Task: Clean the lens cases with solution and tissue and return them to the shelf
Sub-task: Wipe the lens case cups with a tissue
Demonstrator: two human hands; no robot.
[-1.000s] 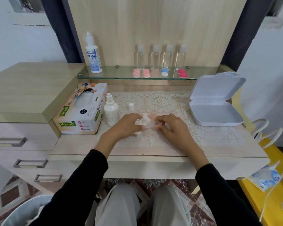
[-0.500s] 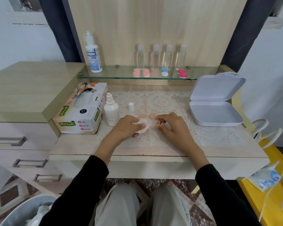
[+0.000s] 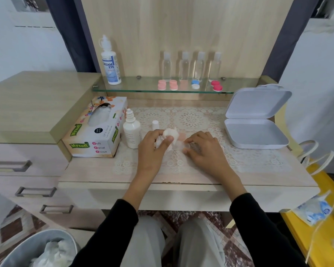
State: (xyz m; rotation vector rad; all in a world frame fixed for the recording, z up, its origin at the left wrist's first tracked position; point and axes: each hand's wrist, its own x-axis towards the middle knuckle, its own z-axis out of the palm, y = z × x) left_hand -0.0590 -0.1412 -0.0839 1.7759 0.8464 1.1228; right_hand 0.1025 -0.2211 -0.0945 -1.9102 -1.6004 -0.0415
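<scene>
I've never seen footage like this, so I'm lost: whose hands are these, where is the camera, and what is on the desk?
No machine here: a person wears a camera on the head, looking down at their own hands. The left hand grips a crumpled tissue; the right hand pinches a small lens case on the lace mat, blurred. Nearby stand a tissue box, a small white bottle, its cap and an open grey box. More cases sit on the glass shelf.

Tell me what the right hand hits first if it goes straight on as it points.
Probably the tissue that the left hand grips, just beyond the case in the right hand; depth unclear.
</scene>
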